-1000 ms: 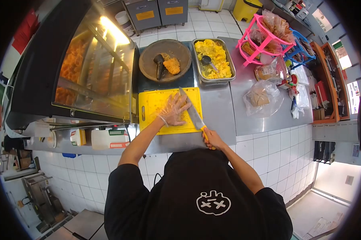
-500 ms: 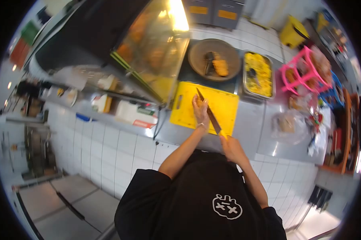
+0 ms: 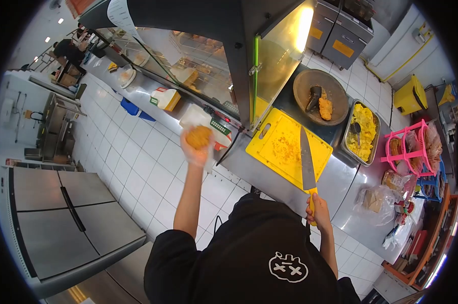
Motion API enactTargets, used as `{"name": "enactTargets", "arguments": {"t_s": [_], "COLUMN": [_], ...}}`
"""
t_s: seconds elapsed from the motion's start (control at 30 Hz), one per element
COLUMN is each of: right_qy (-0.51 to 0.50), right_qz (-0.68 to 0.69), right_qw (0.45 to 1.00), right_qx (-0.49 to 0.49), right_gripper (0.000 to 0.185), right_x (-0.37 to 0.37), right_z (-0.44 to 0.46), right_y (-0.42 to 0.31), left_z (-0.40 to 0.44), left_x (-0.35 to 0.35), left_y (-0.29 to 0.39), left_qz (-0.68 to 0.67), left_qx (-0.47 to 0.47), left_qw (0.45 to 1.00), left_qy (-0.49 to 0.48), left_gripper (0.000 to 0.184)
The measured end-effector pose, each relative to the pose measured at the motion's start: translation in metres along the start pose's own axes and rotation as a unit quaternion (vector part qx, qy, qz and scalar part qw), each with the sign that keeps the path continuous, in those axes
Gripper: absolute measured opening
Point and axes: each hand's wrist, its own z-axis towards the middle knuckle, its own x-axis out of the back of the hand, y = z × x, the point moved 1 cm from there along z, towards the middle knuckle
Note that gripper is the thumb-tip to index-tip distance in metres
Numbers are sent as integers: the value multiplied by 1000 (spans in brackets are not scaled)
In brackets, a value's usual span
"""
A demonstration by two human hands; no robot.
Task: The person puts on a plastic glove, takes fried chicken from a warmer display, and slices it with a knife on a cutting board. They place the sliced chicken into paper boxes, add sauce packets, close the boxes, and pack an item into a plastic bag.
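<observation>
My left hand (image 3: 194,154), in a clear plastic glove and blurred by motion, holds a golden-brown fried breaded piece (image 3: 199,137). It is left of the yellow cutting board (image 3: 262,148), beside a white paper box (image 3: 196,117) at the counter edge. My right hand (image 3: 318,211) grips the yellow handle of a large knife (image 3: 307,161). The blade lies over the right part of the board, pointing away from me. Crumbs (image 3: 285,148) are scattered on the board.
Behind the board stands a brown bowl (image 3: 302,83) with a fried piece (image 3: 325,109) and a dark utensil. A metal tray (image 3: 346,144) of yellow food and a pink basket (image 3: 406,148) stand to the right. A lit display cabinet's glass door (image 3: 277,55) stands ajar.
My left hand has moved left off the board and now shows a fried piece in it. The right hand and knife have shifted right. The view has turned left.
</observation>
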Motion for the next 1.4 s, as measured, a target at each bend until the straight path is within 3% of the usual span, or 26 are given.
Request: {"name": "enactTargets", "arguments": {"t_s": [0.03, 0.1, 0.13, 0.2, 0.3, 0.4, 0.5, 0.57, 0.63, 0.67, 0.77, 0.8, 0.87, 0.97, 1.07, 1.17, 1.27, 1.37, 1.4], "right_qy": [1, 7, 11, 16, 23, 31, 42, 47, 50, 51, 51, 50, 43, 34, 31, 38, 45, 48, 49], "right_qz": [12, 18, 22, 22, 20, 31, 20, 9, 3, 2, 1, 1, 6, -2, -23, -36, -36, -31, -29], "right_qw": [1000, 1000, 1000, 1000, 999, 999, 998, 998, 997, 997, 997, 998, 998, 999, 999, 998, 998, 998, 998], "right_qx": [0, 0, 1, -1, -10, -18, -41, -51, -56, -58, -50, -47, -42, -31, -20, -18, -33, -37, -36], "right_gripper": [44, 45, 45, 45, 46, 46, 46, 46, 46, 46, 46, 46, 46, 45, 45, 45, 43, 44, 45], "right_x": [2, 5, 7, 10, 14, 12, 11, 11, 10, 11, 16, 17, 18, 18, 21, 21, 21, 20, 21], "right_z": [2, 4, 5, 6, 2, -3, -11, -16, -17, -19, -14, -12, -7, -1, 8, 11, 11, 13, 13], "right_y": [0, -4, -7, -5, 5, 23, 41, 49, 51, 50, 51, 53, 51, 46, 41, 37, 31, 33, 35], "left_z": [29, 87, 110, 143, 176, 193, 200, 204, 181, 168, 156, 172, 215, 137, 187, 184, 171, 130, 132], "left_x": [6, 11, 11, 15, 37, 31, 35, 15, 7, 7, -1, 14, 68, -7, 47, 43, 39, 8, 11], "left_y": [12, 21, 25, 27, 26, 33, 56, 61, 60, 61, 70, 73, 78, 60, 64, 54, 34, 31, 33], "left_qz": [68, 208, 352, 601, 787, 857, 866, 808, 619, 502, 694, 785, 893, 848, 879, 866, 641, 632, 673], "left_qx": [-38, -164, -244, -376, -268, -200, -159, 25, 134, 184, 144, 55, -122, -102, -153, -138, -81, -55, -135], "left_qw": [997, 962, 896, 680, 526, 459, 471, 585, 773, 842, 705, 615, 379, 520, 451, 481, 748, 756, 709], "left_qy": [-9, 70, 112, 187, 182, 121, -46, -65, 29, 78, 29, -53, -210, 2, -31, -18, -151, -163, -160], "left_gripper": [33, 32, 32, 33, 38, 41, 40, 39, 36, 34, 40, 44, 52, 57, 42, 37, 36, 35, 33]}}
